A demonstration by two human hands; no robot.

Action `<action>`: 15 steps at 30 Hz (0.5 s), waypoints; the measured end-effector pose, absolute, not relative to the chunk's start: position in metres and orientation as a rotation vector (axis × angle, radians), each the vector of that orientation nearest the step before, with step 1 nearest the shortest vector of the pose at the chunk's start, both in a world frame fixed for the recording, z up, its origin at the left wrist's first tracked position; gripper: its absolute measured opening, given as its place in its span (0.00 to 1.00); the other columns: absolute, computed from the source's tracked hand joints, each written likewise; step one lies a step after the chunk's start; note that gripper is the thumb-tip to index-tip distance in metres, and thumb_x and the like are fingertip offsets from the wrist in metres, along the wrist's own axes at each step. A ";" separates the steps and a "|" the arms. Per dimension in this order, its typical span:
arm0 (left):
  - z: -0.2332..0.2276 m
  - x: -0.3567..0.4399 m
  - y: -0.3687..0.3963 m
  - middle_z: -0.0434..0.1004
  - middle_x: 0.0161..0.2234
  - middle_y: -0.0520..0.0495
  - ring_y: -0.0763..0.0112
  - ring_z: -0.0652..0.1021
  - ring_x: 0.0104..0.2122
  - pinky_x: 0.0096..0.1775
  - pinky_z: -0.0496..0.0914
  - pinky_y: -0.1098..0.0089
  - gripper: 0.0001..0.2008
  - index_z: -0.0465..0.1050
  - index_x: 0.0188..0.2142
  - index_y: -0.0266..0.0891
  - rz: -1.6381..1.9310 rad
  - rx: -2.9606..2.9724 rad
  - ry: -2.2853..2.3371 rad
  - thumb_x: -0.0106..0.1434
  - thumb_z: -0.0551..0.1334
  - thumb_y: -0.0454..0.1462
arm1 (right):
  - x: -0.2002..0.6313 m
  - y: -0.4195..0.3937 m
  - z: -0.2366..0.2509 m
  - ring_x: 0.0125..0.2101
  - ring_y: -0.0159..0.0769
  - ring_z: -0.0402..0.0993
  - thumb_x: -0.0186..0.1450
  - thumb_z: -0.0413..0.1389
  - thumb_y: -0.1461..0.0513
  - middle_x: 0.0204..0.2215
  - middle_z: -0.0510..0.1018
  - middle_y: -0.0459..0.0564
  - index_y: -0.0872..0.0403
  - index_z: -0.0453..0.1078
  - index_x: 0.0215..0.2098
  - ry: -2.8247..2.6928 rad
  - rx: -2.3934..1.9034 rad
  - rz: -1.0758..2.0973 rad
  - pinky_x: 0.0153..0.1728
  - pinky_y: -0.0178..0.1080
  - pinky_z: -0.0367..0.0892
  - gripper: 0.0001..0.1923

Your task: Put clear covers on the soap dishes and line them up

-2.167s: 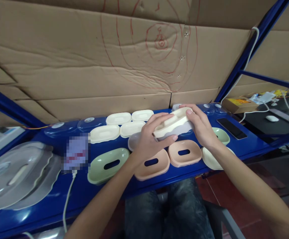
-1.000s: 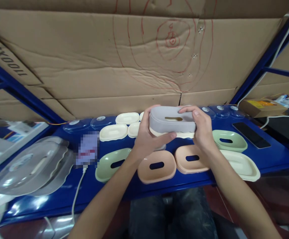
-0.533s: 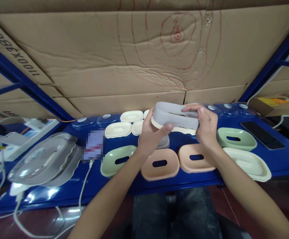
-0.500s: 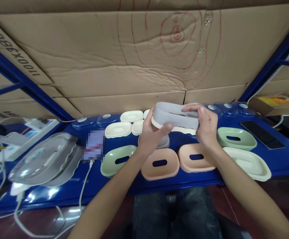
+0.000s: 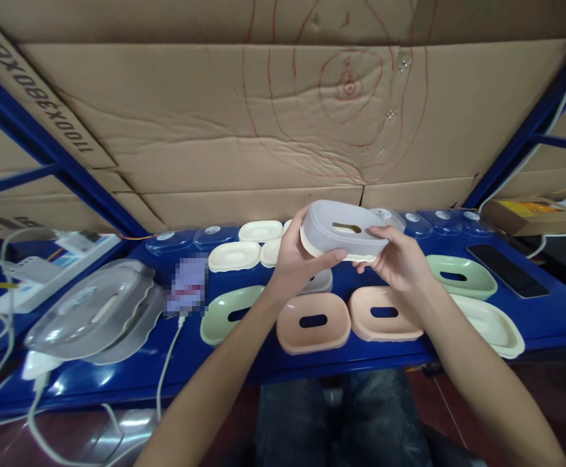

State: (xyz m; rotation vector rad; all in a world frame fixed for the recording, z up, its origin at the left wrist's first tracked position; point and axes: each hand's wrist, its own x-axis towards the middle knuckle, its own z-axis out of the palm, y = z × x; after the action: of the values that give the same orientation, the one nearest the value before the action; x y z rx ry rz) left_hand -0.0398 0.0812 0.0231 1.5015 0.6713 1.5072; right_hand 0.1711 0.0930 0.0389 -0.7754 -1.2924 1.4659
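Observation:
A grey oval plastic soap dish [image 5: 326, 224] with a slot in its face is held up over the blue table, a cream tray [image 5: 307, 243] with a wavy edge fitted against its underside. My left hand [image 5: 293, 263] is closed round its left end, thumb along the lower front edge. On the right end, my right hand [image 5: 402, 259] grips with the thumb on top near the slot and fingertips underneath. Below them lie two peach soap dishes [image 5: 313, 340] [image 5: 385, 332], and another grey dish [image 5: 322, 280] is partly hidden behind my left wrist.
Green dishes [image 5: 222, 318] [image 5: 478, 267] lie at either side, with a cream dish [image 5: 494, 331] at right. Cream trays [image 5: 234, 255] and clear lids [image 5: 446, 222] line the back. Stacked grey lids [image 5: 88, 318], a power strip [image 5: 59, 272], cables and a dark phone [image 5: 509, 269] flank them.
The grey dish has tilted so its slotted face shows more. My right hand has shifted from fingers over the top to a thumb-on-top grip with fingers beneath. The view has moved slightly.

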 end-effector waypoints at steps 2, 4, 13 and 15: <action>0.026 -0.039 0.078 0.75 0.69 0.38 0.45 0.75 0.69 0.68 0.72 0.52 0.49 0.69 0.70 0.46 1.458 1.430 0.615 0.54 0.86 0.48 | 0.173 0.095 0.038 0.24 0.41 0.79 0.60 0.69 0.54 0.32 0.84 0.50 0.53 0.76 0.46 -1.234 -0.747 1.444 0.21 0.46 0.81 0.19; 0.030 -0.036 0.075 0.74 0.70 0.38 0.45 0.74 0.70 0.69 0.70 0.52 0.47 0.70 0.70 0.47 1.425 1.306 0.555 0.56 0.85 0.48 | 0.173 0.096 0.036 0.26 0.40 0.79 0.57 0.72 0.57 0.36 0.85 0.49 0.51 0.76 0.48 -1.193 -0.738 1.366 0.20 0.42 0.81 0.22; 0.027 -0.035 0.081 0.88 0.49 0.39 0.52 0.86 0.51 0.50 0.79 0.61 0.25 0.81 0.50 0.36 1.378 1.015 0.659 0.59 0.82 0.44 | 0.169 0.097 0.026 0.57 0.51 0.79 0.59 0.75 0.53 0.60 0.80 0.51 0.44 0.74 0.59 -1.434 -0.821 0.918 0.48 0.47 0.84 0.32; 0.025 -0.036 0.082 0.88 0.48 0.40 0.56 0.86 0.47 0.46 0.78 0.64 0.23 0.81 0.50 0.36 1.371 1.049 0.661 0.61 0.81 0.44 | 0.171 0.100 0.024 0.52 0.46 0.80 0.61 0.74 0.49 0.54 0.83 0.49 0.45 0.76 0.55 -1.401 -0.864 0.913 0.48 0.44 0.81 0.27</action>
State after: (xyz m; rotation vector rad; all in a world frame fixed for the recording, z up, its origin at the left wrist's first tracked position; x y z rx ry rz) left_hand -0.0358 0.0816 0.0248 1.0494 0.6610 1.3710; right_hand 0.1710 0.1000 0.0237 -0.8641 -1.4006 0.9126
